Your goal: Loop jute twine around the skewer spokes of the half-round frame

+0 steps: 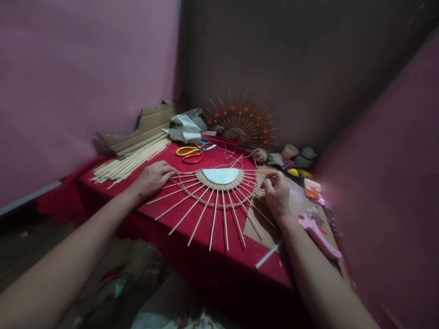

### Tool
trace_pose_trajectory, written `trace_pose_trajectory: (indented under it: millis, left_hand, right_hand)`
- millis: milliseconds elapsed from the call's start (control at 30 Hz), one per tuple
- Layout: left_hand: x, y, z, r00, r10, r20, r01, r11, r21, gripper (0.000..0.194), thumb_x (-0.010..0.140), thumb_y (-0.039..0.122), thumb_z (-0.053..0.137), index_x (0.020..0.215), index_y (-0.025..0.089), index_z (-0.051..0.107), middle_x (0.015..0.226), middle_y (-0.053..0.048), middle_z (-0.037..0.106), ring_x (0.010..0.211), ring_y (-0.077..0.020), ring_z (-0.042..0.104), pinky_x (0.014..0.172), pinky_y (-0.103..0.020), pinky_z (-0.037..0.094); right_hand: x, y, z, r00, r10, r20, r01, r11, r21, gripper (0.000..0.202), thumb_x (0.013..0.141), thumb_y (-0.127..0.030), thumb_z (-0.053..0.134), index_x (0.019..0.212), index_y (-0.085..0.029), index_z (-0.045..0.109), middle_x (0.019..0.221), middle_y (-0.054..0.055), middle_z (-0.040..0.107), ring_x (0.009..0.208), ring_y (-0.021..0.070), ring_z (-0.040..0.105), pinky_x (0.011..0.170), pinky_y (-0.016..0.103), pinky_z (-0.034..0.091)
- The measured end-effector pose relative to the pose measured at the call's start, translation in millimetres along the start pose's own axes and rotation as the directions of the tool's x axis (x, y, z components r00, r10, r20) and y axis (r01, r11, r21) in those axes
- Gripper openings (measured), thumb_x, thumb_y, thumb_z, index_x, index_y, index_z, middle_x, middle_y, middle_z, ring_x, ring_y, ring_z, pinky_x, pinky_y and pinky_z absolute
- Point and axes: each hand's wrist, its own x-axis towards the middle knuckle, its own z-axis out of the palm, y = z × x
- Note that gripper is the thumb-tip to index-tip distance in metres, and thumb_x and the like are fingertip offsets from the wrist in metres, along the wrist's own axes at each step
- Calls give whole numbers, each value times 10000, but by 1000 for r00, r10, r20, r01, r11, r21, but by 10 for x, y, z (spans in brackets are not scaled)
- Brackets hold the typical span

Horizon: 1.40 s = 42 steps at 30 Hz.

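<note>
A half-round fan of thin wooden sticks (200, 225) lies on the red cloth, its sticks spreading toward me. At its hub, a pale blue half-disc (220, 175) is bordered by a woven twine band (219, 186). Loose twine (202, 201) curves across the sticks. My left hand (158, 176) is closed at the fan's left end, fingertips pinched on the twine beside a stick end. On the right side, my right hand (276, 192) has its fingers pinched together by the stick ends; what lies between them is too small to make out.
Scissors (192, 154), a bundle of sticks (133, 157) and cardboard (147, 123) lie behind to the left. A finished decorated fan (240, 116) leans on the back wall near a twine ball (259, 155). A pink glue gun (318, 235) and a glue stick (268, 255) lie right.
</note>
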Motion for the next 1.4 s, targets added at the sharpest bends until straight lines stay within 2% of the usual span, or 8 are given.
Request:
trace_pose_trajectory:
  millis: [300,467,700,933,1100,1200,1400]
  left_hand:
    - [-15,-7,25,1000,19,-6,-19,999,36,458,869,417,322,918,165,702,928,-111,631,891,-229,582,848,-337,453]
    - [-13,-7,28,999,33,-4,-32,999,27,464,860,403,324,928,138,699,932,-127,625,895,-241,579,859,-356,450]
    - [-4,-47,73,999,34,-11,-34,999,-9,443,846,442,332,907,205,702,926,-102,613,911,-250,571,874,-366,434]
    - [-15,-1,37,998,65,1,-65,997,51,448,869,411,317,924,167,688,937,-113,622,915,-242,574,873,-366,449]
    - [-32,42,5,999,43,4,-43,996,84,417,888,366,333,934,149,686,943,-107,636,897,-216,583,847,-335,459]
    - [-38,66,-8,1000,27,-2,-27,997,76,394,892,339,347,937,148,688,939,-98,647,898,-204,589,858,-319,453]
    - [-46,99,-32,1000,2,-15,-2,999,39,387,896,321,361,935,128,694,931,-104,654,878,-201,596,844,-314,455]
  right_hand:
    - [-10,48,-2,999,-30,-42,29,999,-34,82,703,-173,482,761,-221,448,535,-64,546,461,120,501,500,239,387]
    - [-5,51,-22,996,-38,-77,35,998,-44,68,756,-199,484,823,-211,490,553,-56,574,493,127,537,519,244,408]
    - [18,93,-38,982,-78,-171,77,997,-13,108,706,-130,461,768,-218,465,547,-71,545,487,118,515,523,244,405]
    - [14,96,-2,988,-49,-145,52,998,23,103,712,-142,498,785,-209,470,533,-68,568,457,106,511,497,223,395]
    - [-16,91,9,998,-14,-55,14,1000,4,75,788,-247,549,824,-197,507,552,-50,578,455,97,498,481,210,381]
    - [-30,87,-4,999,-5,-34,5,1000,-16,130,800,-307,573,820,-195,510,559,-44,576,453,94,489,471,208,376]
    - [-69,9,-18,1000,-2,-8,2,1000,-21,119,811,-303,557,823,-188,532,573,-36,567,458,91,485,453,204,377]
